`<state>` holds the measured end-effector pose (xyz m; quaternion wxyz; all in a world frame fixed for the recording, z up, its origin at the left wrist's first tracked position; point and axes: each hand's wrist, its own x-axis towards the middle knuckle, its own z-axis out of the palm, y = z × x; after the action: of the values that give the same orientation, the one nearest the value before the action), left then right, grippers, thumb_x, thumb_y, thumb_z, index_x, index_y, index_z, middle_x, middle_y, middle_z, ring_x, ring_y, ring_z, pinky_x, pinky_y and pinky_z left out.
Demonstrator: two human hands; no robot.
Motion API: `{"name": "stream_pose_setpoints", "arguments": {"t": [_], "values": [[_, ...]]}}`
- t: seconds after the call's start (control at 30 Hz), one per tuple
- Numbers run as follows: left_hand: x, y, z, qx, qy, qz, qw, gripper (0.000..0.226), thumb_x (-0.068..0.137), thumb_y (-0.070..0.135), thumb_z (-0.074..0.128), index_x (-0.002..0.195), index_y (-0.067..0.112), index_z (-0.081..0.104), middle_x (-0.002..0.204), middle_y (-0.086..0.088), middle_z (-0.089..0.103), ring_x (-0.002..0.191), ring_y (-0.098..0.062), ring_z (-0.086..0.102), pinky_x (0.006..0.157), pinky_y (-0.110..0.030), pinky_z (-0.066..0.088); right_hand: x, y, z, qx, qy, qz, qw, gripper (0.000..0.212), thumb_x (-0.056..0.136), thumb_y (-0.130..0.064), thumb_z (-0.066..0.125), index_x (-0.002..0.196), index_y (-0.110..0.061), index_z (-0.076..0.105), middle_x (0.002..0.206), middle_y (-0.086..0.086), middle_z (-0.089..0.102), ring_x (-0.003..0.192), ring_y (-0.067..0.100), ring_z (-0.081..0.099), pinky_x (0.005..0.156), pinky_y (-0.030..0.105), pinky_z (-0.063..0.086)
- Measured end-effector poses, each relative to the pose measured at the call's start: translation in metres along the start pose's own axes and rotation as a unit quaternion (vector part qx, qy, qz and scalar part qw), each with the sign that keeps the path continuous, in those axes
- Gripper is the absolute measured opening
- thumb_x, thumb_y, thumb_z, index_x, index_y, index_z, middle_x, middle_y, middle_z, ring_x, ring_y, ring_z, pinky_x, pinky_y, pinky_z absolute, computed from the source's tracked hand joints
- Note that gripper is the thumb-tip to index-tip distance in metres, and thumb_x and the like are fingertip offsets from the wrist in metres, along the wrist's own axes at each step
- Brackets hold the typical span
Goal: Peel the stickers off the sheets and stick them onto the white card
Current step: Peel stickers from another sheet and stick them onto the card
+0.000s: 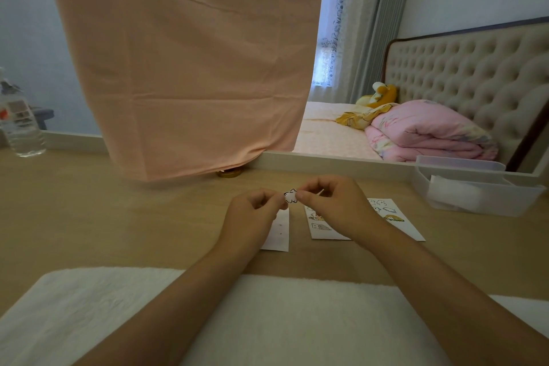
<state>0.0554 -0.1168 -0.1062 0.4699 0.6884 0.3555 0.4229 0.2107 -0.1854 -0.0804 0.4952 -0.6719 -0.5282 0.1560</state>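
- The white card (279, 233) lies on the worktop (118, 217) beneath your left hand (255, 212), long axis pointing away from you.
- The sticker sheets (323, 230) lie beside it, aligned alike.
- Left and right hand (334, 202) pinch one sticker (290, 196) above the card's far end.

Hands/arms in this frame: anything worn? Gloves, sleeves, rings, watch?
Nothing worn that shows. The left hand and right hand are bare: no gloves, no rings visible. There is no watch or band at either wrist. The left forearm and right forearm are uncovered down to the frame edge, with no sleeve in view.
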Motion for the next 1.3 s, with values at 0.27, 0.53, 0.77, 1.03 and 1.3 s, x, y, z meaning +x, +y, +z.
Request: {"name": "stream_pose_setpoints", "arguments": {"t": [0.27, 0.53, 0.77, 1.03, 1.3], "values": [[0.005, 0.008, 0.004, 0.031, -0.030, -0.065, 0.997, 0.022, 0.094, 0.032, 0.059, 0.090, 0.027, 0.080, 0.094, 0.019, 0.074, 0.090, -0.001, 0.064, 0.072, -0.022, 0.041, -0.004, 0.005, -0.008, -0.176, -0.001, -0.075, 0.982, 0.006, 0.088, -0.035, 0.072, 0.081, -0.035, 0.071, 0.079, -0.022, 0.067, 0.068, -0.005, 0.056, 0.063, 0.020, 0.042], [0.030, 0.008, 0.027, 0.174, -0.131, -0.004, 0.976, 0.026, 0.097, 0.022, 0.054, 0.113, 0.030, 0.073, 0.114, 0.014, 0.068, 0.109, -0.002, 0.058, 0.089, -0.020, 0.042, 0.005, 0.009, -0.052, -0.171, 0.013, 0.020, 0.985, 0.013, 0.089, -0.029, 0.069, 0.076, -0.027, 0.072, 0.076, -0.011, 0.070, 0.060, -0.001, 0.059, 0.062, 0.024, 0.047], [0.045, 0.004, 0.066, 0.292, -0.123, 0.133, 0.939, 0.009, 0.092, 0.033, 0.065, 0.089, 0.032, 0.073, 0.079, 0.022, 0.063, 0.082, 0.000, 0.058, 0.077, -0.027, 0.048, 0.011, 0.047, -0.078, -0.121, -0.128, 0.198, 0.964, 0.021, 0.092, -0.023, 0.068, 0.095, -0.002, 0.072, 0.078, 0.005, 0.065, 0.052, 0.015, 0.050, 0.044, 0.021, 0.035], [0.049, -0.025, 0.074, 0.381, -0.213, 0.208, 0.875, 0.022, 0.096, 0.029, 0.056, 0.113, 0.027, 0.071, 0.115, 0.012, 0.062, 0.108, -0.009, 0.046, 0.092, -0.028, 0.044, 0.025, 0.060, -0.073, -0.160, -0.166, 0.205, 0.951, 0.020, 0.088, -0.033, 0.073, 0.078, -0.017, 0.068, 0.066, 0.002, 0.052, 0.053, 0.015, 0.041, 0.051, 0.023, 0.035], [0.050, -0.027, 0.074, 0.389, -0.213, 0.216, 0.870, 0.023, 0.097, 0.030, 0.056, 0.117, 0.030, 0.069, 0.119, 0.014, 0.060, 0.109, -0.006, 0.045, 0.092, -0.024, 0.042, 0.029, 0.064, -0.065, -0.204, -0.179, 0.178, 0.946, 0.024, 0.088, -0.035, 0.073, 0.072, -0.018, 0.070, 0.063, -0.002, 0.055, 0.055, 0.011, 0.046, 0.056, 0.024, 0.038]]}}
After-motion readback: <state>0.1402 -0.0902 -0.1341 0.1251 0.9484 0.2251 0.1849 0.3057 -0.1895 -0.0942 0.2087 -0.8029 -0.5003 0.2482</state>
